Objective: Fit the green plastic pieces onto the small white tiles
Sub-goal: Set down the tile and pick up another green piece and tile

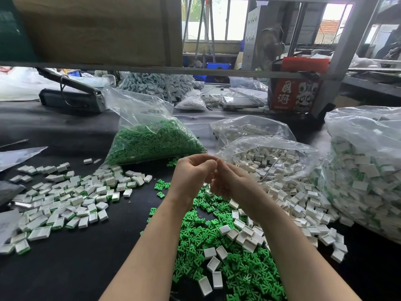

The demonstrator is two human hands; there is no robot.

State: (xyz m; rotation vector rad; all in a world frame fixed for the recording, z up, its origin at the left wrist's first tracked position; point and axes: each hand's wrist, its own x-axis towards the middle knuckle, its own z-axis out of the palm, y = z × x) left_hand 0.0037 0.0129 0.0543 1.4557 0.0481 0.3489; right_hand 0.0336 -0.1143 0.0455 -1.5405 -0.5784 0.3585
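Hundreds of white tiles with green fitted (65, 200) are lying scattered at lower left on the black table (71, 268). Bag of green pieces (152, 142) is sitting at centre, behind the hands. Left hand (191, 177) and right hand (227, 183) are meeting above a loose heap of green pieces (227, 261), fingers curled together; what they are pinching is hidden, cannot tell. Plain white tiles (288, 192) are spilling from an open bag (269, 161) at right; another full bag (364, 170) is standing at far right.

Red printed box (291, 95) (behind), blue crate (218, 65)
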